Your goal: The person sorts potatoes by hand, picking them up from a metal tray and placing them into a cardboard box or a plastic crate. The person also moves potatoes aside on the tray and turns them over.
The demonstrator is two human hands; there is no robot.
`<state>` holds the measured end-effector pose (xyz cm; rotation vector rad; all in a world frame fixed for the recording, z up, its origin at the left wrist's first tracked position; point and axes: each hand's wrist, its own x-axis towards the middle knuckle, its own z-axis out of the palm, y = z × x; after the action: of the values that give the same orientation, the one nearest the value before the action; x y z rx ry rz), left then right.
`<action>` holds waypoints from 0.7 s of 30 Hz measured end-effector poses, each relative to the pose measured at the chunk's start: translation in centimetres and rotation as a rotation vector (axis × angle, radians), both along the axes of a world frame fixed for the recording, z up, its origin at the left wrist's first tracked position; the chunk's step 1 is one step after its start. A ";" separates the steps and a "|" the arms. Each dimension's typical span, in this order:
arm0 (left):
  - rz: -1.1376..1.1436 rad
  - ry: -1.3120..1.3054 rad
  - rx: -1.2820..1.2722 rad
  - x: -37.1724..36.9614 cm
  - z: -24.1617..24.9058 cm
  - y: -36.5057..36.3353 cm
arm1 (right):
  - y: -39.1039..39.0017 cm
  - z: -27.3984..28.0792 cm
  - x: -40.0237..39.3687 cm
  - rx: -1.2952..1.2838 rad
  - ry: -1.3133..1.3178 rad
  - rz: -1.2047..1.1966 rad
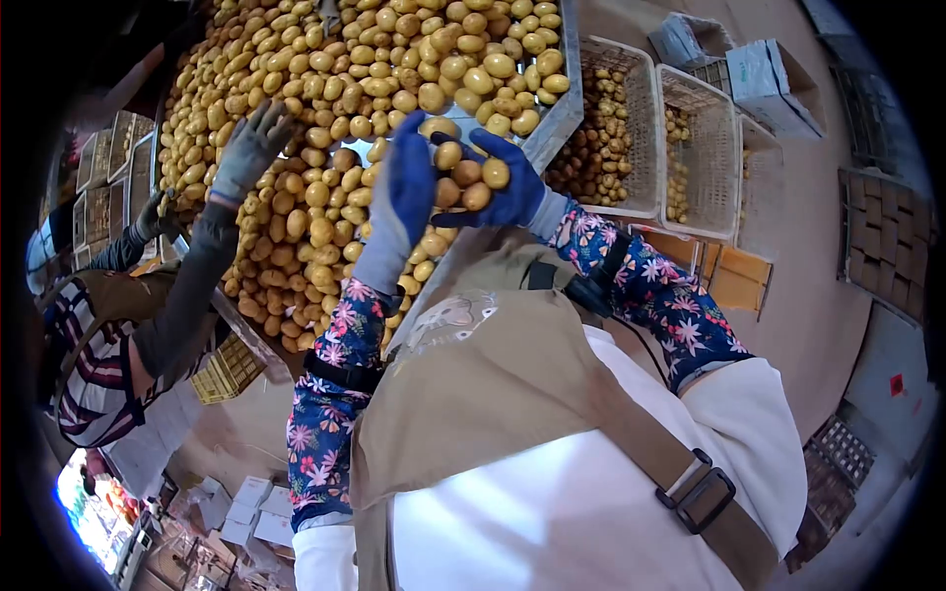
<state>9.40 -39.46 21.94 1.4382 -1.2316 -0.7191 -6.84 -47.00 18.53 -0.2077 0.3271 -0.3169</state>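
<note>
Several smooth, round yellow-brown fruits point(471, 175) sit in my right hand point(517, 182), which wears a blue-palmed glove and curls its fingers around them. My left hand point(410, 175), in a matching glove, is upright just beside these fruits, fingers stretched out and slightly blurred. Both hands are over the near edge of a metal sorting table point(560, 123) heaped with similar yellow fruits point(296, 187). A few patches of its pale surface show between the fruits near my fingertips.
Across the left side, a co-worker's grey-gloved hand point(254, 148) reaches onto the heap. White plastic crates point(702, 158) with smaller and darker fruits stand on the floor at right, near cardboard boxes point(774, 87). A yellow crate point(229, 370) is below the table.
</note>
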 end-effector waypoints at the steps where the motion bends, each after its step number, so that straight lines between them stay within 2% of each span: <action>1: 0.100 -0.013 -0.008 0.3 -0.4 -0.1 | -0.1 -0.1 -1.0 0.120 -0.087 0.026; 2: 0.192 0.100 -0.012 0.4 0.0 0.2 | -0.1 0.0 -2.1 0.240 -0.170 0.049; 3: 0.181 -0.179 -0.028 0.9 -1.0 0.8 | 0.2 0.2 -3.2 0.328 -0.176 0.010; 4: 0.167 -0.454 -0.052 1.5 -2.7 1.4 | 0.5 -1.6 -4.1 0.230 -0.370 -0.034; 6: -0.119 -0.787 0.082 2.1 -5.4 5.3 | 1.8 0.4 -5.6 -0.510 0.082 -0.175; 7: -0.194 -0.946 0.182 2.3 -6.8 8.3 | 1.0 -1.3 -6.2 0.242 -0.211 -0.108; 8: -0.268 -1.107 0.279 2.6 -7.8 11.4 | 1.2 -1.2 -6.9 0.249 -0.179 -0.147; 10: -0.334 -1.110 0.410 3.7 -8.1 15.6 | 1.9 -1.3 -8.9 -0.043 0.050 -0.246; 12: -0.262 -1.022 0.493 5.0 -10.0 20.2 | 1.7 -7.1 -12.1 0.041 -0.678 -0.275; 13: -0.240 -1.024 0.520 5.2 -9.3 22.1 | 3.8 -1.9 -14.1 -0.387 -0.236 -0.499; 14: -0.210 -1.026 0.550 5.3 -8.6 23.9 | 4.5 -1.3 -16.4 -0.538 0.377 -0.567; 15: -0.174 -1.073 0.589 6.1 -9.7 26.3 | 3.9 -0.7 -18.2 -0.129 -0.220 -0.569; 16: -0.182 -0.971 0.655 7.3 -10.6 27.6 | 4.2 -1.7 -21.3 -0.242 -0.111 -0.673; 17: -0.050 -0.986 0.572 7.6 -11.1 28.8 | 5.3 0.7 -23.2 -0.202 0.034 -0.711; 18: 0.081 -1.000 0.487 7.8 -11.2 29.8 | 6.3 -0.9 -26.6 -0.102 0.081 -0.840; 19: 0.097 -1.001 0.503 7.6 -11.0 30.1 | 7.4 -1.0 -28.8 -0.146 0.533 -0.938; 20: 0.308 -0.955 0.456 7.2 -11.0 29.9 | 8.3 -7.3 -35.3 -0.345 0.434 -0.853; 21: 0.523 -0.909 0.405 6.8 -10.8 29.5 | 8.8 -3.5 -33.0 0.040 0.578 -0.985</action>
<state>16.21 -9.93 11.12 2.4497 -1.2890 0.1042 -39.86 -38.19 15.04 -0.0789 1.0072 -1.2302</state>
